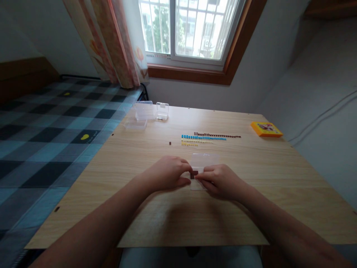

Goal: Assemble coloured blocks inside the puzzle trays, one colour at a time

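Observation:
A small dark brown block piece (194, 174) lies in front of me, on or in a clear plastic piece (196, 187). From the left, my left hand (171, 172) curls its fingers and thumb around the near and far sides of the brown piece. My right hand (223, 181) has thumb and forefinger pinched together at the brown piece's right side; whatever is between those fingertips is too small to make out. Just beyond the hands lies a flat clear plastic sheet or lid (205, 160).
Rows of tiny brown bricks (217, 135), blue bricks (203, 137) and yellow bricks (189, 144) lie beyond the hands. One dark brick (170, 143) sits apart to their left. Clear boxes (145, 111) stand at back left, an orange-yellow box (266, 129) at back right.

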`<state>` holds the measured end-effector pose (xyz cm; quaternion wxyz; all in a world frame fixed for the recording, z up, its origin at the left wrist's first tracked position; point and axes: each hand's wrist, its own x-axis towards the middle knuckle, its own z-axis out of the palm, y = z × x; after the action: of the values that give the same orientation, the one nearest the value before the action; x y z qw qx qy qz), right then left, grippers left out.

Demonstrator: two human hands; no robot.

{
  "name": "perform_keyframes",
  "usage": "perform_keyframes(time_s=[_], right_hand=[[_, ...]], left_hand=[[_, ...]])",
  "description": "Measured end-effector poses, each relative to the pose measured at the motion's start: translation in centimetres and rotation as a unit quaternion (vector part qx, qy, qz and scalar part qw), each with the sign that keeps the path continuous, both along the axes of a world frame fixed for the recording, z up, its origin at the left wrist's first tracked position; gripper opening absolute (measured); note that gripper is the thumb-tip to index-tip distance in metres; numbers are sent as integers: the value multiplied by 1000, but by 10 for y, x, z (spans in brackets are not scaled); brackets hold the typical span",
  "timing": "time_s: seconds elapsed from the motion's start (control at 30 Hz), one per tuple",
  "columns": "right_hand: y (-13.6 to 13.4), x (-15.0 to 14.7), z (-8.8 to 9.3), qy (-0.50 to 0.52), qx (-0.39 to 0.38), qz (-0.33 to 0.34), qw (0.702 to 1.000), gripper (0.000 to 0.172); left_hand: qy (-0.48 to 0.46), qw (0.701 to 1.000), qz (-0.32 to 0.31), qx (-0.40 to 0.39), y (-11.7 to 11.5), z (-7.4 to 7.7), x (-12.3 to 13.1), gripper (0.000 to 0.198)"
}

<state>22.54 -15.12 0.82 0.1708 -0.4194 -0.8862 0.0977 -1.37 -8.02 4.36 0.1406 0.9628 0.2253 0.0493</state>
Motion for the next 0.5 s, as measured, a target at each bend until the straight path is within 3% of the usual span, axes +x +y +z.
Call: perform_keyframes(time_s=[0.5], right_hand=[[-1,-2,2,-30,0,-2,1000,21]], left_hand=[[-1,1000,2,4,0,-1,0,22]])
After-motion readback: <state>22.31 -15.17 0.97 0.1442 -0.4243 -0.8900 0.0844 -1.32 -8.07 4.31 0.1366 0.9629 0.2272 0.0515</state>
